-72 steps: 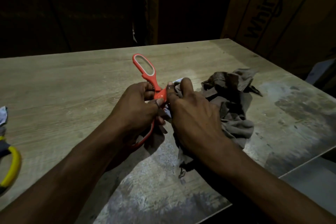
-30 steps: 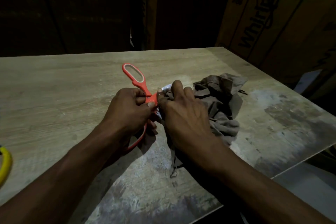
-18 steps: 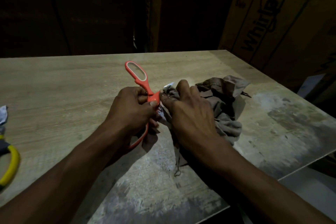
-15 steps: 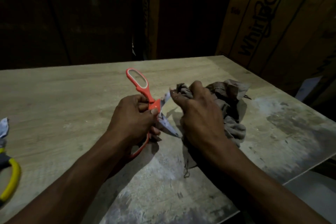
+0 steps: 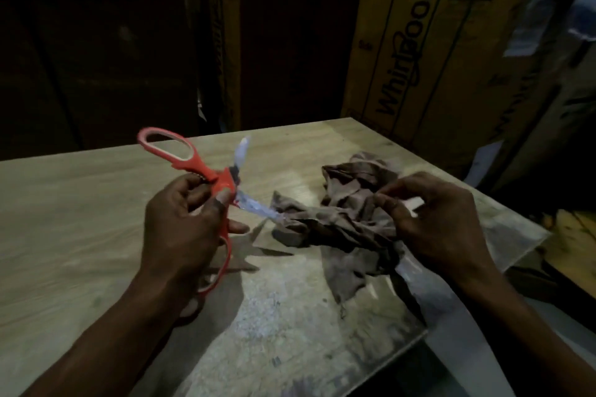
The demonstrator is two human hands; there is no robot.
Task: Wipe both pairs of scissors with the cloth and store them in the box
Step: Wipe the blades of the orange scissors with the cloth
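Your left hand (image 5: pixel 180 229) covers lower handle loop of orange scissors (image 5: pixel 206 177); only part of loop shows below palm. Lower blade tip buried in brown cloth (image 5: pixel 338 222), length past fold unseen. Upper blade smeared by motion blur, edge unclear. Your right hand (image 5: pixel 438 222) hides cloth portion in its grip. Table (image 5: pixel 64 203) cut off left and bottom. Cardboard box (image 5: pixel 419 42) behind, cropped at top; small print unreadable.
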